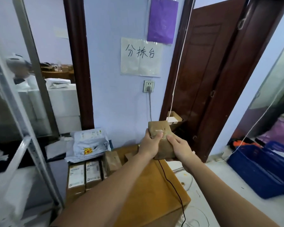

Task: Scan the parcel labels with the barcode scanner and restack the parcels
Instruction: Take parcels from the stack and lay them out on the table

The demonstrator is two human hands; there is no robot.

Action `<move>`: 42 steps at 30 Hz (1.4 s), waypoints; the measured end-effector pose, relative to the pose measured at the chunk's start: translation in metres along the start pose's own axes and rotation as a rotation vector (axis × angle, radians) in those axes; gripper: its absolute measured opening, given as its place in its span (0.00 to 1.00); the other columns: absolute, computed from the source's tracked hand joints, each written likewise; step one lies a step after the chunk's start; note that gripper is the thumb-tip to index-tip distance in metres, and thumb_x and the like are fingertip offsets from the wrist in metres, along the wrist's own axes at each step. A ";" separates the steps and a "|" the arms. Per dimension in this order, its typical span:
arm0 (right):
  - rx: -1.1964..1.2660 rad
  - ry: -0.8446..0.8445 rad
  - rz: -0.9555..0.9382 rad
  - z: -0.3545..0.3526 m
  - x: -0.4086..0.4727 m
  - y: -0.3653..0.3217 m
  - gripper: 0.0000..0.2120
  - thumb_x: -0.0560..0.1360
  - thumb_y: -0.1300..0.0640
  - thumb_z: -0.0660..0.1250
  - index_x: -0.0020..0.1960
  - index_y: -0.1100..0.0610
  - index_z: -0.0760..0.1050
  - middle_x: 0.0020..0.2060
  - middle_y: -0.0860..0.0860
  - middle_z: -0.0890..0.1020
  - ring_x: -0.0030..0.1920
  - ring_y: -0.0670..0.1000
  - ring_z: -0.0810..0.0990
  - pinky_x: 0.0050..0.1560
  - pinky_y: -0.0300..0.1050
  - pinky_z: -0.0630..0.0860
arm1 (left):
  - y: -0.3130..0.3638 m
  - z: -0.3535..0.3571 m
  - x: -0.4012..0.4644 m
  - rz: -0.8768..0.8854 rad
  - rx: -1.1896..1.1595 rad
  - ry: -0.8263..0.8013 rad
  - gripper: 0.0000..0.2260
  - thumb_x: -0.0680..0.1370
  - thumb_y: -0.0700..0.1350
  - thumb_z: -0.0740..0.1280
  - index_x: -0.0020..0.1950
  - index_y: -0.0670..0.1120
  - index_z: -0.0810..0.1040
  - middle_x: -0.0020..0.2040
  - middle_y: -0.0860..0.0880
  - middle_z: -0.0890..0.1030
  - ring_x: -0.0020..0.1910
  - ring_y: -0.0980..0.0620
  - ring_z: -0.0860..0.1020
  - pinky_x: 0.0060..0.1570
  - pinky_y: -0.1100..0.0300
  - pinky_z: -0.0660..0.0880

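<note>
1. Two bare forearms reach forward from the bottom edge, over a big cardboard box (154,190) with a thin black cable (172,184) trailing across its top.
2. The left hand (148,145) grips the left side of a small brown parcel (161,131), thumb curled over the face that shows.
3. The right hand (180,147) grips the same parcel from the right and underneath, fingers wrapped round its lower part. The parcel is held up in the air between both hands, tilted, above the far end of the big box; it is wrapped in shiny clear tape.
4. Left of the big box, two labelled boxes (84,174) stand side by side on the floor, with another taped brown parcel (112,162) just beside them.
5. Behind those sits a pile of grey mail bags (90,143), one bearing a yellow sticker.
6. At the right, a blue crate (259,171) rests on the floor.
7. A metal shelf frame (31,145) runs up the left side.
8. On the back wall hang a handwritten paper sign (140,57), a purple sheet (162,20) above it and a socket (149,86) with a plug in it below.
9. A dark wooden door (208,71) stands to the right of the wall.
</note>
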State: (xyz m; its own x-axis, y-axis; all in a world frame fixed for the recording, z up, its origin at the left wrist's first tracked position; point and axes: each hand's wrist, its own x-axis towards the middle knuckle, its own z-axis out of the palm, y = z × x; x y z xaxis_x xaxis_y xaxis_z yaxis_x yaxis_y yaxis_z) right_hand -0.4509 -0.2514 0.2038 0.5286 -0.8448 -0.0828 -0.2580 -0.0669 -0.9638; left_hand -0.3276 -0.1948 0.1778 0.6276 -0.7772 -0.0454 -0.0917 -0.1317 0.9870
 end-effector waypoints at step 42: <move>-0.624 -0.551 -0.031 0.118 0.353 0.220 0.16 0.80 0.50 0.68 0.64 0.54 0.76 0.55 0.52 0.84 0.53 0.54 0.84 0.53 0.53 0.83 | -0.247 0.042 0.259 -0.583 0.224 0.574 0.31 0.82 0.53 0.68 0.81 0.47 0.62 0.76 0.45 0.64 0.68 0.42 0.74 0.63 0.50 0.76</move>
State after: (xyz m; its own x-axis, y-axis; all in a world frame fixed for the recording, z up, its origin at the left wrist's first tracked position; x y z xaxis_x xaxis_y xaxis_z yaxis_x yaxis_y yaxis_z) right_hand -0.2253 -0.5014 -0.0673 0.8210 -0.4678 -0.3273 -0.5521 -0.5048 -0.6636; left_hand -0.1751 -0.3894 -0.0843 0.9115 -0.1226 -0.3926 0.2552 -0.5801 0.7736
